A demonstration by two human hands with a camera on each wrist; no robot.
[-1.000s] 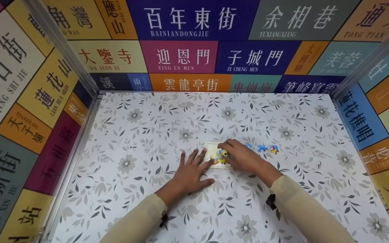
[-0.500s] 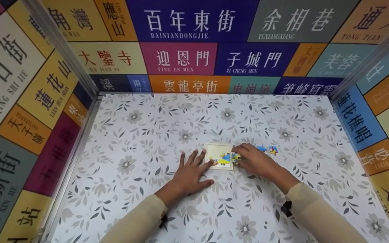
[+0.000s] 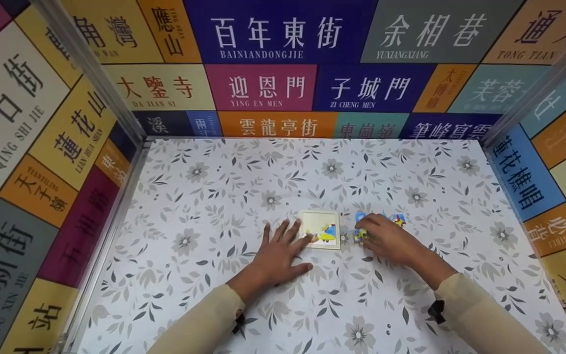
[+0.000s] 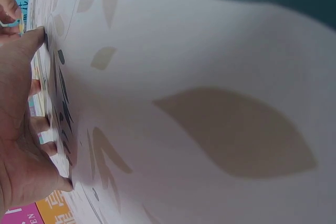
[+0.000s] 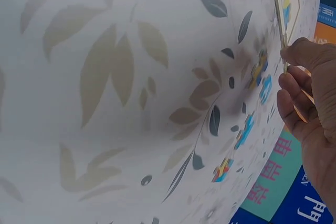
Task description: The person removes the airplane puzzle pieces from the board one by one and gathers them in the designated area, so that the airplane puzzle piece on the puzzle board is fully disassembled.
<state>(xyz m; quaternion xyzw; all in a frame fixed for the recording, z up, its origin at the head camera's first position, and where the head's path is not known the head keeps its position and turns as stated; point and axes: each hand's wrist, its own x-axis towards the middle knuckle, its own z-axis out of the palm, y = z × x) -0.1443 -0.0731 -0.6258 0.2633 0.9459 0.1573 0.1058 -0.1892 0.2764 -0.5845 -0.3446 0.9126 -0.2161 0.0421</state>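
Note:
A small square puzzle tray (image 3: pixel 321 213) lies flat, with a few yellow, blue and orange pieces along its lower part. My left hand (image 3: pixel 274 256) rests spread on the tabletop, its index finger touching the tray's left side. To the right of the tray, my right hand (image 3: pixel 386 240) seems to pinch a puzzle piece by thumb and fingers; only a thin pale edge shows in the right wrist view. Below those fingertips sits a yellow puzzle piece (image 5: pixel 258 69), near a blue piece (image 5: pixel 266 88), another blue piece (image 5: pixel 244 131) and a red-and-yellow piece (image 5: pixel 222 170).
A white tabletop (image 3: pixel 243 172) with a grey floral print spreads around the hands. Panels with large characters stand along its back (image 3: pixel 263 88), its left side (image 3: pixel 42 162) and its right side (image 3: pixel 523 172).
My right hand has moved right, from over the tray to beside the loose pieces, carrying a yellow puzzle piece away from the tray. My left hand stays in place.

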